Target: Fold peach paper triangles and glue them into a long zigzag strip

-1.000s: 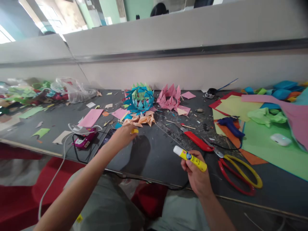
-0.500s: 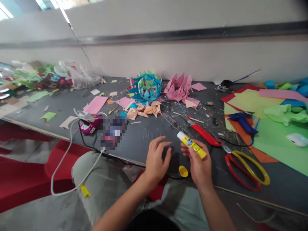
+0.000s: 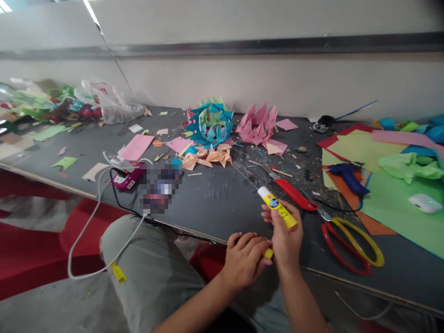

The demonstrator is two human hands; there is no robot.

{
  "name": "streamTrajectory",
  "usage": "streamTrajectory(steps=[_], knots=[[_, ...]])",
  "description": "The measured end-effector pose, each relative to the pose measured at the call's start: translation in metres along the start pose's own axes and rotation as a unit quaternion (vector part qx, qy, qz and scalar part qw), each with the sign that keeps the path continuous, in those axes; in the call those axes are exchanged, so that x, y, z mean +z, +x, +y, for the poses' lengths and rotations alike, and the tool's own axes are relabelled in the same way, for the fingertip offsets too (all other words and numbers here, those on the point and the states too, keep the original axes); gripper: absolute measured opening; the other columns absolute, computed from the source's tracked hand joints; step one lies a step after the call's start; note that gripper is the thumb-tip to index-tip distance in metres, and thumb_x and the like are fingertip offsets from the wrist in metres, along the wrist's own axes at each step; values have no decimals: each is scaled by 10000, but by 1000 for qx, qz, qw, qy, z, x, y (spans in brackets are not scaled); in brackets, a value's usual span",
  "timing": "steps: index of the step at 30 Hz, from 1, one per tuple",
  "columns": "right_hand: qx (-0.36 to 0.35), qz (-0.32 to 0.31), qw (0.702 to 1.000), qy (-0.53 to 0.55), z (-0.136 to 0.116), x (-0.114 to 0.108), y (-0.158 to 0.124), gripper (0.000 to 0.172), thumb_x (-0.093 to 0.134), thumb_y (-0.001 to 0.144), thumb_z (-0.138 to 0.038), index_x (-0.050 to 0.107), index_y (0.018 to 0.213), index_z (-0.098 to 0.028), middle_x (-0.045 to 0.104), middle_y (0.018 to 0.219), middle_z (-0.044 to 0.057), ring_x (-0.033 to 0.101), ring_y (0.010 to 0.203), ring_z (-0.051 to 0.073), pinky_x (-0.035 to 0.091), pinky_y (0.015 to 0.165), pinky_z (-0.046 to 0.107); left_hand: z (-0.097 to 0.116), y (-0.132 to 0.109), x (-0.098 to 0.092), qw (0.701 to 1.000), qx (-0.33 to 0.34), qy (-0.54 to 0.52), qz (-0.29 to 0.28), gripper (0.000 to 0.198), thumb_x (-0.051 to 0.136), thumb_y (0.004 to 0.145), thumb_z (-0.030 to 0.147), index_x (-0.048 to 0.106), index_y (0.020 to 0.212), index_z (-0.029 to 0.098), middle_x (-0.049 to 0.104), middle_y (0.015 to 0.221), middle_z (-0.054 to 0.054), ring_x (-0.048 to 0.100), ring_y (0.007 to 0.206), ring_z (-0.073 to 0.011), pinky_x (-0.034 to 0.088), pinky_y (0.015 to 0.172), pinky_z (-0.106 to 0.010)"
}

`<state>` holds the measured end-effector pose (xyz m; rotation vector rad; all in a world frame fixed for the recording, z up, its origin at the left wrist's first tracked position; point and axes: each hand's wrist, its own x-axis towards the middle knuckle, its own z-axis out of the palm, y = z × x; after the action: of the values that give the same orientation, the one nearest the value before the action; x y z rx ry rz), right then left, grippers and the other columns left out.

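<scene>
The dark worktop (image 3: 208, 203) spreads out beyond both hands, its near edge passing by the left one. Well to the right of the right hand, a large green sheet (image 3: 398, 217) lies among sheets of other colours. Far off to the left of the left hand, beyond it, sits a clear plastic bag (image 3: 107, 104). Scissors (image 3: 350, 240) with one red and one yellow handle lie near the right hand, on its right. Straight ahead of the hands, toward the wall, stand a blue-and-green paper ring (image 3: 211, 125) and, right of it, a pink paper ring (image 3: 256, 125); folded peach paper (image 3: 208, 157) lies on their near side. A red-handled blade (image 3: 296, 194) rests just beyond the right hand, and a blue glue gun (image 3: 348, 179) lies further right.

The left hand (image 3: 246, 256) and right hand (image 3: 287, 231) are close together. The right one is wrapped around a yellow glue stick (image 3: 279, 208), white end tilted up and away. The left one curls its fingers over a small yellow cap (image 3: 268, 253) beside the right wrist; I cannot tell how firmly it grips.
</scene>
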<state>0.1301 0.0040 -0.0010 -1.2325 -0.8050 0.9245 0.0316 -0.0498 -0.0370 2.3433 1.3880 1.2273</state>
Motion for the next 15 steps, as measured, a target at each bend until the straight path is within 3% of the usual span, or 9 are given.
streamTrajectory(steps=[4,6,8,11,13,15], knots=[[-14,19,999,43,2,-2,1,270,631,735,-334,550,950,-192,657,744,0,602,598,110,461,566,244,2,-2,-9,998,2,-61,-15,333,405,894,469,586,1008,214,687,902,-16,593,850,-140,321,824,-295],[-31,36,995,92,1,-5,-2,212,633,717,-320,571,875,-192,620,686,-24,563,547,90,441,526,224,4,1,-16,986,-55,-155,5,310,496,856,456,592,990,193,678,888,-46,603,828,-151,381,781,-288],[-25,21,991,129,-2,-10,-7,155,630,699,-306,583,792,-191,585,640,-35,521,496,76,418,476,208,6,7,-26,941,-175,-286,52,319,583,804,446,597,978,179,670,907,-68,613,833,-165,439,734,-275],[25,-54,988,140,-7,-16,-19,144,623,686,-300,598,793,-207,566,608,-31,509,462,85,409,425,205,5,21,-42,818,-340,-454,94,367,697,704,428,614,963,182,674,954,-73,627,836,-175,486,717,-267],[46,-84,986,135,-9,-17,-25,168,625,678,-312,601,818,-222,568,614,-26,513,451,93,414,399,207,3,30,-52,768,-377,-510,90,390,753,641,400,631,936,175,679,971,-81,631,847,-184,496,742,-280],[49,-94,987,124,-9,-16,-28,165,631,669,-331,599,794,-228,563,620,-24,510,441,93,423,381,205,0,36,-59,745,-388,-536,83,393,779,602,384,645,903,172,688,955,-82,638,838,-190,505,747,-289]])
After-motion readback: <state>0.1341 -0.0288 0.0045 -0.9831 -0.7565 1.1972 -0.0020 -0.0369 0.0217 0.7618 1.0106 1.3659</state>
